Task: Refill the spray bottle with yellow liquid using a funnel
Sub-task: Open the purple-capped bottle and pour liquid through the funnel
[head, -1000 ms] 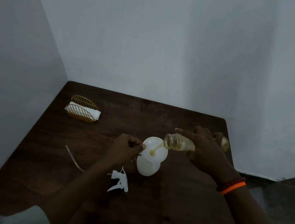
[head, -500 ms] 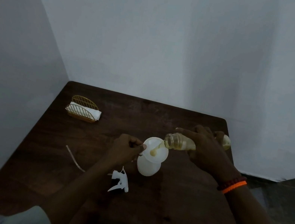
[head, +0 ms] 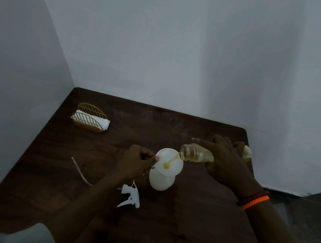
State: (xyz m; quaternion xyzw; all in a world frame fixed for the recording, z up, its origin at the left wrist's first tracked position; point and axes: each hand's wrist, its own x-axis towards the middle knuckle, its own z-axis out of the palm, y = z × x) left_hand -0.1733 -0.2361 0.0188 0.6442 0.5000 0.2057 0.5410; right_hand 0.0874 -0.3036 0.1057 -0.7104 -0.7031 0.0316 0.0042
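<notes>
A white spray bottle body stands mid-table with a white funnel seated in its neck. My left hand pinches the funnel's left rim. My right hand holds a clear bottle of yellow liquid tipped on its side, mouth over the funnel. A thin yellow stream runs from the mouth into the funnel's centre. The white trigger spray head lies on the table in front of the bottle, and its dip tube stretches to the left.
The dark wooden table stands in a corner between two pale walls. A gold wire napkin holder with white napkins sits at the back left. The table's right edge drops to a dark floor.
The clear bottle's rear end has risen slightly as my right hand tips it further. The stream keeps running. My left hand has stayed on the funnel.
</notes>
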